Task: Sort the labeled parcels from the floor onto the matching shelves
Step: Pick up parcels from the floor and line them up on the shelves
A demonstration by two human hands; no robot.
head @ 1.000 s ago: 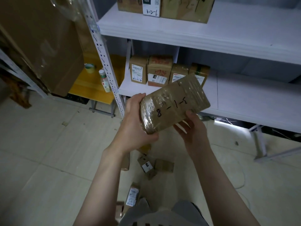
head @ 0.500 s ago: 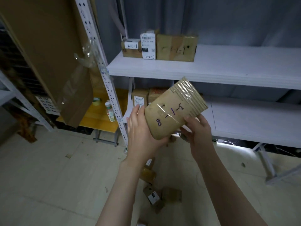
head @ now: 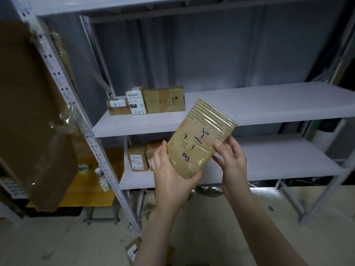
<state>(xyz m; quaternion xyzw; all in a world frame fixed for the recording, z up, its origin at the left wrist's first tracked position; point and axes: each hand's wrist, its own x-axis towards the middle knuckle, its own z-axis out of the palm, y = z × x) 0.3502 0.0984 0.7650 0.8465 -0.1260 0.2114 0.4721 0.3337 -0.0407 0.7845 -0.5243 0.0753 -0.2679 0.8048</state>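
Observation:
I hold a flat brown parcel [head: 199, 137] wrapped in clear tape, with "3-1-8" handwritten on its face. My left hand [head: 172, 175] grips its lower end from beneath. On the parcel's right edge my right hand [head: 230, 156] pinches it with thumb on the face. The parcel is raised in front of a white shelf unit, between the middle shelf [head: 269, 104] and the lower shelf [head: 269, 160]. Three labelled boxes [head: 146, 101] stand at the middle shelf's left end. More boxes [head: 138, 158] sit on the lower shelf, partly hidden by my left hand.
A perforated metal upright [head: 76, 116] runs down the left of the shelves. Large cardboard sheets [head: 28, 112] lean at the far left above a yellow table [head: 92, 187] with a bottle [head: 101, 179]. A labelled parcel [head: 133, 249] lies on the tiled floor near my arms.
My view has tilted upward, bringing the middle and top shelves into sight. Both hands have lifted the parcel higher and turned it more upright.

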